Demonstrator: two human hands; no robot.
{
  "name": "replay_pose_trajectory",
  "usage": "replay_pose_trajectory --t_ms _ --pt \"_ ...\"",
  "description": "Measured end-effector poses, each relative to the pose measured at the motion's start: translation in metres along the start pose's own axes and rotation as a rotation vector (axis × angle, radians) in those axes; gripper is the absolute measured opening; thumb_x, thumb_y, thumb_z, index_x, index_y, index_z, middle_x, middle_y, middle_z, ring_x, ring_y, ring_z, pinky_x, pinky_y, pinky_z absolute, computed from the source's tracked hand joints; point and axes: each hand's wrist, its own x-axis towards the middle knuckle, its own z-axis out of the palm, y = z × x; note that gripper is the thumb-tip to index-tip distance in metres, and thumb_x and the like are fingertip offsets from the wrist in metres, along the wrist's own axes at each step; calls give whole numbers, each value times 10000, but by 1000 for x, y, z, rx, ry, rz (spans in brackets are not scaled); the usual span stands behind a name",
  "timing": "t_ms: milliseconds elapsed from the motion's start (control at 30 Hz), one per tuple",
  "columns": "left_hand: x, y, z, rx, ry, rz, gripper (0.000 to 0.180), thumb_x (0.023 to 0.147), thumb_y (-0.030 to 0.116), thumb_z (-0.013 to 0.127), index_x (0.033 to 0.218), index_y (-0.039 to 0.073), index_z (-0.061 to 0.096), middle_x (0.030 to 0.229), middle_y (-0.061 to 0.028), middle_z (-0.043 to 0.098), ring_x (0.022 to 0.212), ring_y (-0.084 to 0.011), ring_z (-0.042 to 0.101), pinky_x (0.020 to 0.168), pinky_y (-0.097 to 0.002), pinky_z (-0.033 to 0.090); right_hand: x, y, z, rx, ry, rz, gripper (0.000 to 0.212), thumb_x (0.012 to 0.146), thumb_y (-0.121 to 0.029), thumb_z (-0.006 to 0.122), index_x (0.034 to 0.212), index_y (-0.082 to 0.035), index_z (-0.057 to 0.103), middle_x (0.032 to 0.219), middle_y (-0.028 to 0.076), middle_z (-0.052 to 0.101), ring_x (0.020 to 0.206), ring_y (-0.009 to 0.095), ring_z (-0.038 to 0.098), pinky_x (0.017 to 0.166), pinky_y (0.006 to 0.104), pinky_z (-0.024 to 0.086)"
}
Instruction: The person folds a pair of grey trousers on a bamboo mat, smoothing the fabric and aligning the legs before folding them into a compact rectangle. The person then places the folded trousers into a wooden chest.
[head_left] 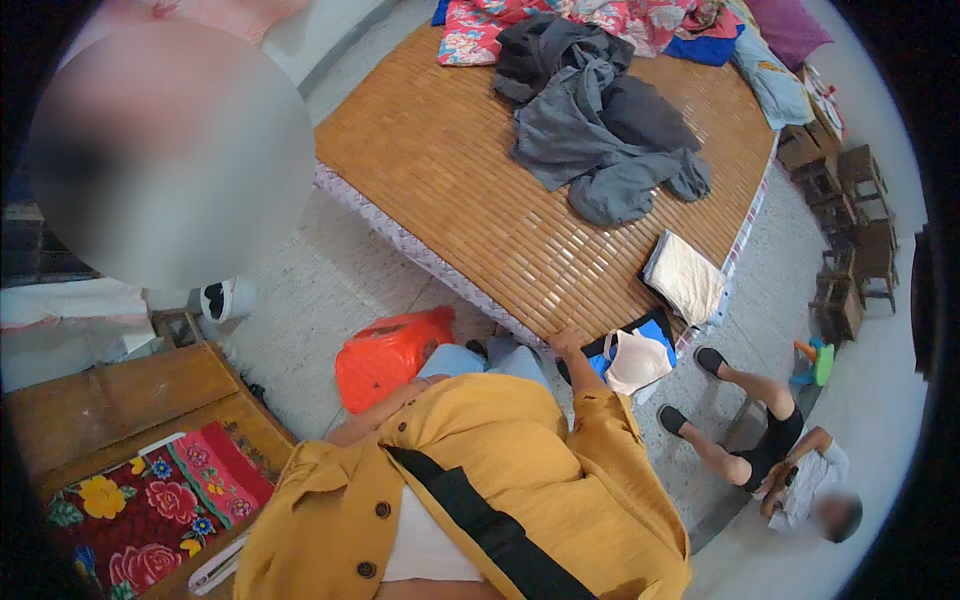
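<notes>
My right hand (568, 342) rests on the near corner of the bamboo mat (450, 160) that covers the bed, with its fingers curled over the mat's edge. My left forearm runs along my yellow jacket (520, 450) toward my light blue trouser knee (455, 360). The left hand itself is hidden there, close to an orange plastic bag (388, 355) on the floor. A pile of grey clothes (600, 130) lies in the middle of the mat. A folded cream cloth (685, 275) sits near the mat's right edge.
Floral bedding (560, 25) lies at the far end of the bed. Someone lies on the floor (770, 440) at the right, beside small wooden chairs (850, 230). A white bag (640, 360) sits below the bed corner. A wooden chest with a floral cloth (150, 510) stands at lower left.
</notes>
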Motion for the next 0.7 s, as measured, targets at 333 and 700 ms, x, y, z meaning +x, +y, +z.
replay_pose_trajectory --t_ms 333,700 --pt "-11 34 -39 116 24 -81 507 863 290 500 1344 260 344 1268 -145 444 1198 -279 367 941 -540 302 15 -8 24 201 73 144 1196 602 -457 735 1347 59 -45 1394 315 -105 1301 439 -138 1067 497 -5" --pt "25 65 -98 242 42 -17 509 863 297 500 1345 263 341 1283 -141 432 1216 -279 349 949 -556 288 12 6 12 166 78 52 1101 645 -329 687 1341 75 -64 1387 324 -126 1281 466 -170 1042 506 -100"
